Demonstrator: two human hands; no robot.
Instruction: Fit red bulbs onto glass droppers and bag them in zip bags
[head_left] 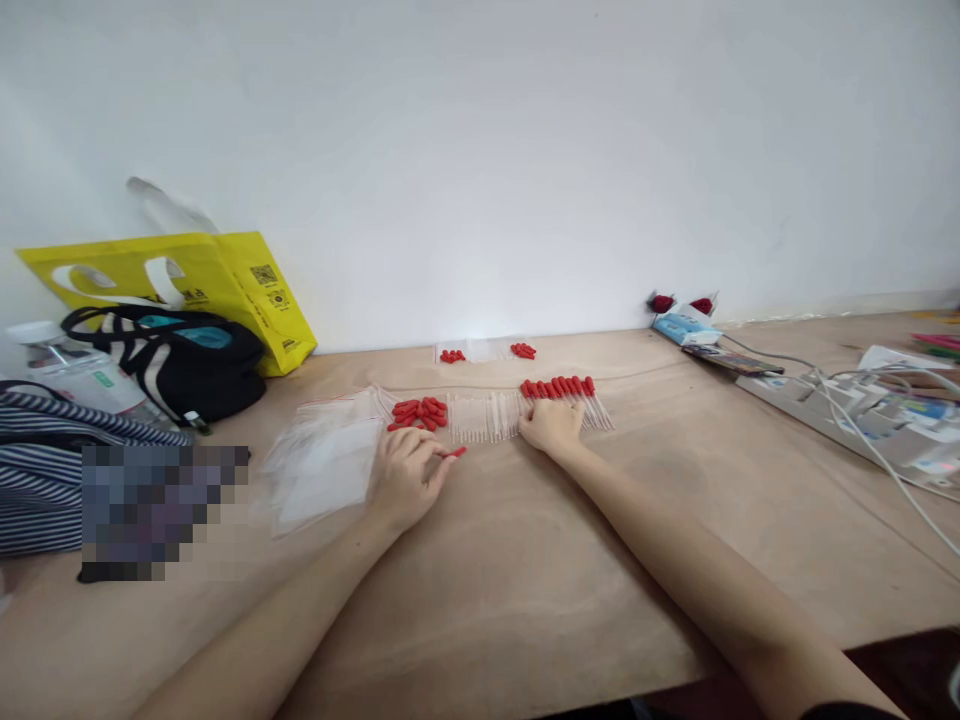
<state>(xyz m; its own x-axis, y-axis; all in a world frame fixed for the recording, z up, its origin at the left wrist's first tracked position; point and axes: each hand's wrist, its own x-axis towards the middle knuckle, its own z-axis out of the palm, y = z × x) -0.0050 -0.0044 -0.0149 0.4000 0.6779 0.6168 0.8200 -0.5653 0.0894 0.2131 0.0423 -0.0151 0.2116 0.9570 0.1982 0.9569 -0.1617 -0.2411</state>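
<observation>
My left hand (409,470) is closed, pinching a small red rubbery-looking piece (457,452) between thumb and fingertips just above the wooden table. Right behind that hand lies a pile of similar red pieces (420,412). A row of thin white sticks (484,418) lies side by side between my hands. My right hand (553,425) rests with curled fingers at the right end of this row, over sticks whose far ends carry red pieces (559,387). What its fingertips grip is hidden. Left of the pile, clear plastic bags (326,465) lie stacked and overlapping.
Two small red clusters (523,351) lie on a clear bag (484,350) near the wall. A yellow bag (277,300), a black pouch (202,360) and striped cloth (45,480) fill the left. Power strips (847,420) with cables and a blue packet (686,327) are at right.
</observation>
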